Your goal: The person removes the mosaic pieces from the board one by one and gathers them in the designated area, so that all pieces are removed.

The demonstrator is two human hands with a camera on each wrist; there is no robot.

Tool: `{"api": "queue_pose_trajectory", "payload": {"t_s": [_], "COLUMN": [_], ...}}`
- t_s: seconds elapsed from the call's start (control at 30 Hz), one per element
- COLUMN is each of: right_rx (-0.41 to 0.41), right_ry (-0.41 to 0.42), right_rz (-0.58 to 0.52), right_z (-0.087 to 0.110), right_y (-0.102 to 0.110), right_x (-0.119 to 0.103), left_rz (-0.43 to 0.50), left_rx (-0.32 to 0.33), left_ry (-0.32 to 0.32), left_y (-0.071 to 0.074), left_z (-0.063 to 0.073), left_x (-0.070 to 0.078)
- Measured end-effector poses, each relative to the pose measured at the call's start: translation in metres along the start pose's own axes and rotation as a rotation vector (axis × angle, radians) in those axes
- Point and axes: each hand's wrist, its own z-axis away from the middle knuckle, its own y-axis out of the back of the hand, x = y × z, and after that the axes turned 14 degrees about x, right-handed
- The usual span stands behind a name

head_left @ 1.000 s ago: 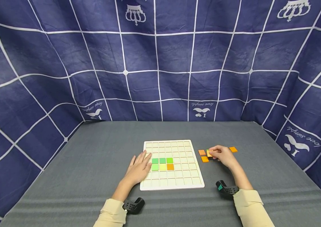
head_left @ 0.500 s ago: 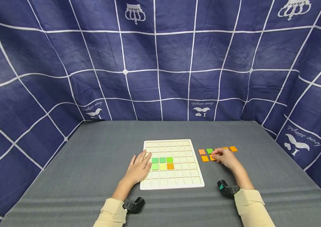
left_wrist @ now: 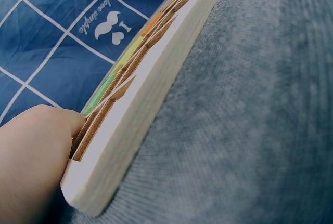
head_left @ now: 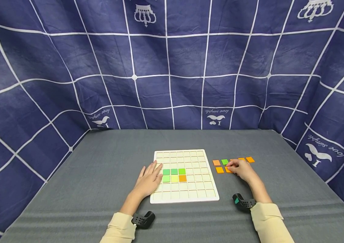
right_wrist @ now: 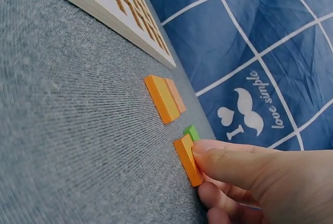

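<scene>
My left hand (head_left: 148, 181) lies spread over the left side of a white gridded board (head_left: 200, 195), its fingers straight. Several square tiles sit in the board's cells: greens, a yellow tile (head_left: 174, 178) and a dark orange tile (head_left: 182, 178). To the right of the board, my right hand (head_left: 242, 168) pinches the edge of an orange tile (right_wrist: 187, 159) that is low on the cloth. In the right wrist view the thumb (right_wrist: 218, 157) covers part of that tile. A green tile (head_left: 225, 162) lies just behind it, partly hidden in the right wrist view.
Loose tiles lie in two rough rows near the right hand: a light orange tile (head_left: 216, 162), an orange tile (head_left: 219, 170) and another at the far right (head_left: 250, 159). A grey cloth (head_left: 114, 148) covers the table. Blue gridded fabric (head_left: 187, 91) hangs around it.
The right hand held a tile raised over the green one. It has since lowered it into the front row, slightly right, uncovering the green tile. The left hand is still.
</scene>
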Motion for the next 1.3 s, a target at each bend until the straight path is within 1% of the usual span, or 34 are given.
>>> {"api": "queue_pose_trajectory", "payload": {"t_s": [0.17,0.27,0.5,0.57,0.7,0.8,0.97,1.13,1.3], "right_rx": [0.005,0.030,0.090,0.109,0.114,0.104,0.084,0.060,0.055], "right_ry": [-0.019,-0.033,-0.022,-0.030,-0.033,-0.022,-0.015,-0.005,0.034], "right_rz": [0.021,0.011,-0.018,-0.032,-0.102,-0.132,-0.132,-0.140,-0.148], "right_z": [-0.003,-0.005,-0.005,-0.004,-0.003,-0.002,0.001,0.006,0.009], "right_y": [0.005,0.008,0.009,0.006,-0.004,-0.012,-0.024,-0.031,-0.036], "right_x": [-0.007,-0.015,-0.034,-0.038,-0.047,-0.054,-0.064,-0.074,-0.080], "left_rz": [0.000,0.001,0.004,0.006,0.014,0.013,0.015,0.017,0.015], "left_rx": [0.000,0.000,-0.001,-0.001,0.005,0.008,0.011,0.005,0.004], "left_ry": [-0.002,-0.001,0.001,0.002,-0.002,-0.005,-0.004,-0.001,-0.001], "left_y": [0.001,0.001,0.001,0.000,0.000,0.000,-0.001,-0.001,-0.001], "left_z": [0.000,0.000,0.001,0.001,0.001,0.000,0.000,0.000,0.000], "left_x": [0.000,0.000,0.000,0.000,0.000,-0.001,-0.001,-0.001,-0.002]}}
